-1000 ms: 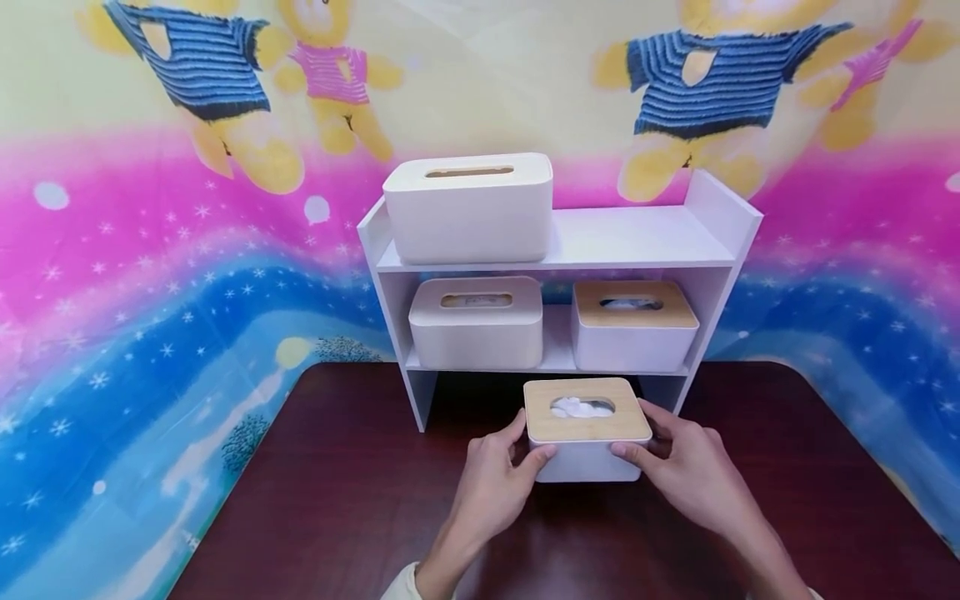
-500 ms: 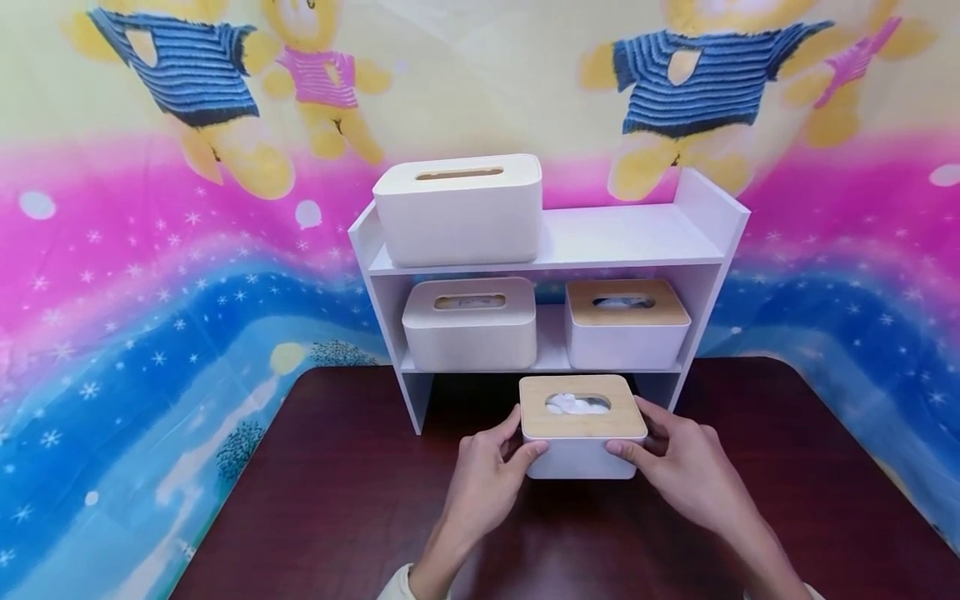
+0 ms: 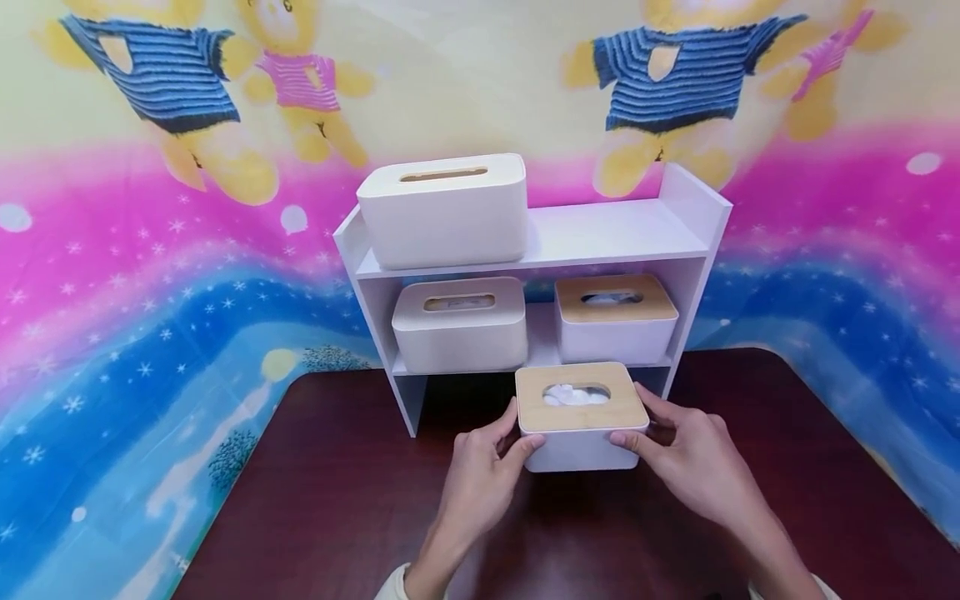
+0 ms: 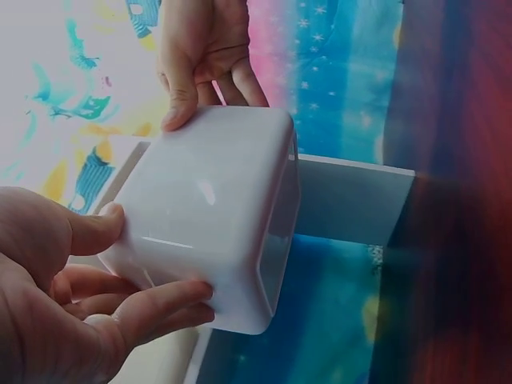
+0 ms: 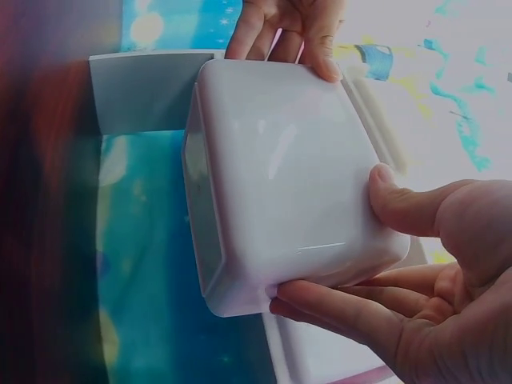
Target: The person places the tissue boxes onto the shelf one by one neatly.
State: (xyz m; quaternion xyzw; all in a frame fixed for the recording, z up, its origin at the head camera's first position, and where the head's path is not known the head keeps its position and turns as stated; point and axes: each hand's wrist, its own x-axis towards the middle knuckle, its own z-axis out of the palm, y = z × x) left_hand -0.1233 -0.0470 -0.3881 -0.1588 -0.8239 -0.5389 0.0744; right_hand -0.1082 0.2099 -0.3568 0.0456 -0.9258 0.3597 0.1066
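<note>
Dark counter point(image 3: 337, 500), lower centre: tissue box point(image 3: 581, 417) gripped between left hand point(image 3: 483, 467) and right hand point(image 3: 686, 458), fingers curled on its sides, before shelf point(image 3: 690, 217). Likely mid-lift; next needs a level carry.

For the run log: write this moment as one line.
left hand: grips tissue box | right hand: grips same box | box: bamboo lid, raised off table | behind: white shelf, three boxes

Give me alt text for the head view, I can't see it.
Two hands, left hand and right hand, grip a white tissue box with a wooden lid over a dark table, before a white shelf holding three similar boxes.
</note>
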